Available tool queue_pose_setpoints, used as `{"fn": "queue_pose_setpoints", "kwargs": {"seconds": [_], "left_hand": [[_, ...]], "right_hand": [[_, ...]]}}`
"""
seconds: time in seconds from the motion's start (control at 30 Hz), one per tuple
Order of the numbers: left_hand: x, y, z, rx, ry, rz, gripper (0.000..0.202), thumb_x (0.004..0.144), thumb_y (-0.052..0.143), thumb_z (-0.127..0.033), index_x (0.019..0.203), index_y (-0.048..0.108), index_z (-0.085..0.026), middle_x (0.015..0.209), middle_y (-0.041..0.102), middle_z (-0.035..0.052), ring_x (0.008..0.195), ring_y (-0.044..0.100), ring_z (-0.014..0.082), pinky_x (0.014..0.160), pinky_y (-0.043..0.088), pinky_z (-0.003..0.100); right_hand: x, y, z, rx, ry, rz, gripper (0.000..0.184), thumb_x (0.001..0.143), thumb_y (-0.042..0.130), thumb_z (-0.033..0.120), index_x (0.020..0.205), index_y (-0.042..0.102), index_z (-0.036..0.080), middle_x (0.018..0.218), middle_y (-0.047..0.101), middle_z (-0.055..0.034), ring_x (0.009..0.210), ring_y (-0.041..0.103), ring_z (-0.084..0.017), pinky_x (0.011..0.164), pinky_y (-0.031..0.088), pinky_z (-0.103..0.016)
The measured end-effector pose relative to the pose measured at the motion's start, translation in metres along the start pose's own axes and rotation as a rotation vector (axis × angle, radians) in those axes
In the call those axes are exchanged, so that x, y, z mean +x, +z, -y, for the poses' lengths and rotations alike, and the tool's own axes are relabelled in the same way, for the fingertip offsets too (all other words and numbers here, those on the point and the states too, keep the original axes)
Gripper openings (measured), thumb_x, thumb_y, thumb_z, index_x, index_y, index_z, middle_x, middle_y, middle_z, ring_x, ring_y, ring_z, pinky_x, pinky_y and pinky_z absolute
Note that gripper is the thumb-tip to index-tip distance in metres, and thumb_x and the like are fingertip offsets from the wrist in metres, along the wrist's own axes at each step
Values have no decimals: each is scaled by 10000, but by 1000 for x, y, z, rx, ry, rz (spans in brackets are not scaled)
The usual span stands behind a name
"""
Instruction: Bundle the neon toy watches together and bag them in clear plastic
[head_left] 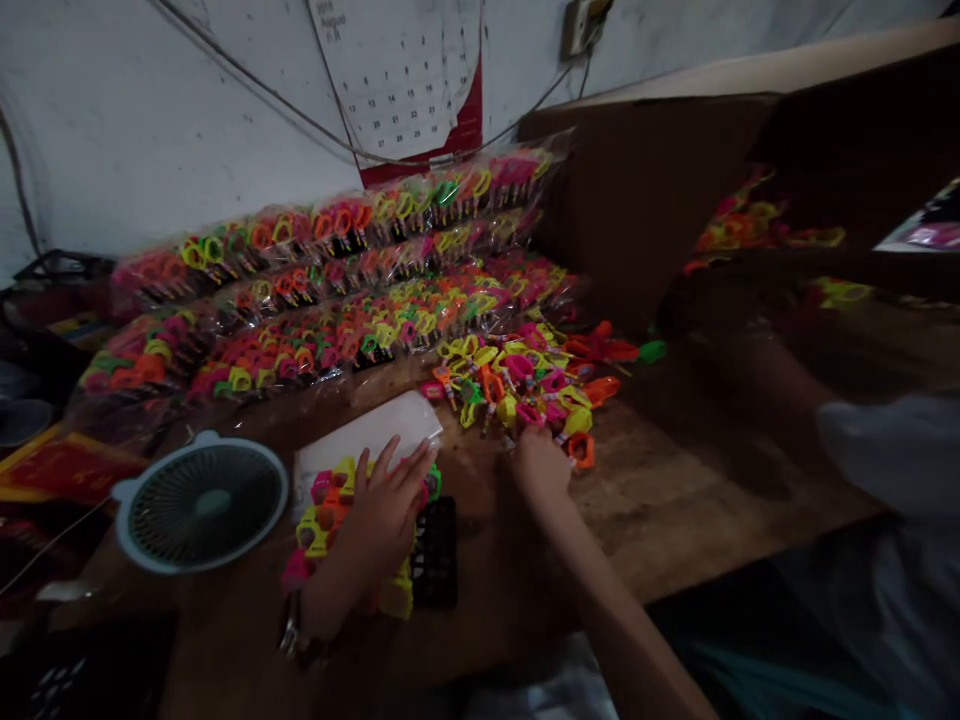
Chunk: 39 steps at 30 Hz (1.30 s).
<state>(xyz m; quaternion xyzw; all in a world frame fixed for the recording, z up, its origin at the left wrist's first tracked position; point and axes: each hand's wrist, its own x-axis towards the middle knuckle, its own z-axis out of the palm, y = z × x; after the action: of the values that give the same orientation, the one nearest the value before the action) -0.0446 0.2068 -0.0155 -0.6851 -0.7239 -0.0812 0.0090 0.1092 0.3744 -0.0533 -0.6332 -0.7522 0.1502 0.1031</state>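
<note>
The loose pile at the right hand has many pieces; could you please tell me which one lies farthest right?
The green piece at the right tip of the pile, just beyond the orange pieces; the rest lie farther left.

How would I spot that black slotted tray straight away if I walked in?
Start at the wooden table and find the left hand, spread over bright plastic pieces. Just to the right of that hand, the black tray sticks out from beside them. It is dark and full of openings, while the pieces next to it are yellow, orange and pink.
</note>
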Motion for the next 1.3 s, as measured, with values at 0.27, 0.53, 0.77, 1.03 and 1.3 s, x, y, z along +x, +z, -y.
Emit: {"fn": "queue_pose_setpoints", "kwargs": {"seconds": [0.27,0.53,0.77,1.03,1.3], "left_hand": [[4,-5,-7,-87,-23,2,576,800,365,-58,1347,403,-232,1356,511,9,1237,377,216,1132,120,525],[3,-5,-6,-108,-26,-8,597,788,346,-51,1358,392,-223,1373,495,3,1278,343,216,1141,111,513],[1,-3,-5,-120,-46,-15,589,780,352,-52,1331,427,-248,1407,464,-24,1336,314,210,1144,119,526],[-13,-1,4,-240,-125,-236,514,819,312,-80,1300,460,-181,1314,552,42,1301,391,172,1150,201,472],[-16,-9,-6,-73,-80,-174,516,754,404,-97,1245,534,-184,1182,610,59,1195,459,232,1147,179,517]], "right_hand": [[3,-1,-20,83,-99,185,234,805,478,84,931,674,70,931,687,-185,887,668,-265,732,490,-312],[-86,43,-11,1300,-151,629,245,756,600,353,911,600,164,759,685,-35,631,621,-170,587,515,-275],[-110,60,19,1056,-403,441,174,704,575,203,848,666,166,873,726,-68,789,654,-244,730,506,-321],[-105,53,22,858,-559,426,221,691,483,63,751,649,196,794,714,-47,762,659,-229,703,488,-273],[-99,55,24,828,-584,455,191,734,497,90,745,653,200,718,699,-44,751,661,-225,696,496,-279]]}}
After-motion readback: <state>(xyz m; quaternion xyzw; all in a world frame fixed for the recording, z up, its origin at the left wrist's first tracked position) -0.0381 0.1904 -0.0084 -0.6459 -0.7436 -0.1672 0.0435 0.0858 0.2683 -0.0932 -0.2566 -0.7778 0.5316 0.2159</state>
